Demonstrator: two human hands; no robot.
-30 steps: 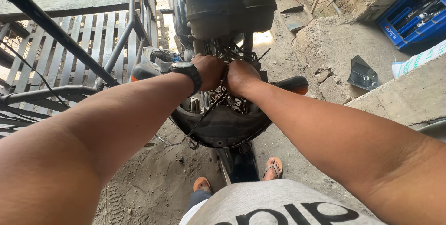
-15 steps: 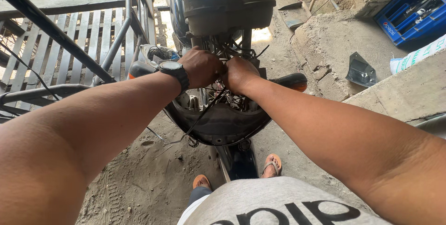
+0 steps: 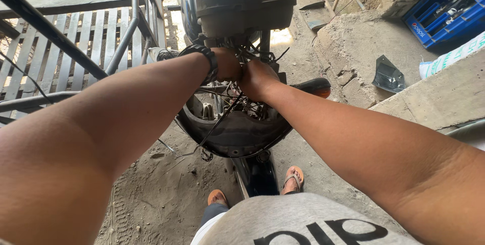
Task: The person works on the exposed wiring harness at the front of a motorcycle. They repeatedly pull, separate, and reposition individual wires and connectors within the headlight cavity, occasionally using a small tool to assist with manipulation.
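A motorcycle stands in front of me, seen from its front end. Its dark instrument cluster (image 3: 245,5) sits at the top, and the open round headlight shell (image 3: 237,136) hangs below with tangled black wires (image 3: 237,98) inside. My left hand (image 3: 227,65), with a black watch on the wrist, reaches into the wires just under the cluster. My right hand (image 3: 257,78) is right beside it, fingers curled into the same bundle. Both hands touch each other; the fingertips are hidden behind the wiring. The right handlebar grip (image 3: 313,85) sticks out past my right wrist.
A metal railing and slatted wooden platform (image 3: 76,32) stand at left. A blue plastic crate (image 3: 444,10) sits at upper right, a concrete ledge (image 3: 439,98) at right, a dark plastic part (image 3: 388,75) on the dirt floor. My sandalled feet (image 3: 293,176) flank the front wheel.
Both hands stay in the wiring under the instrument cluster. The view has shifted slightly, and the hands have edged a little upward and closer together.
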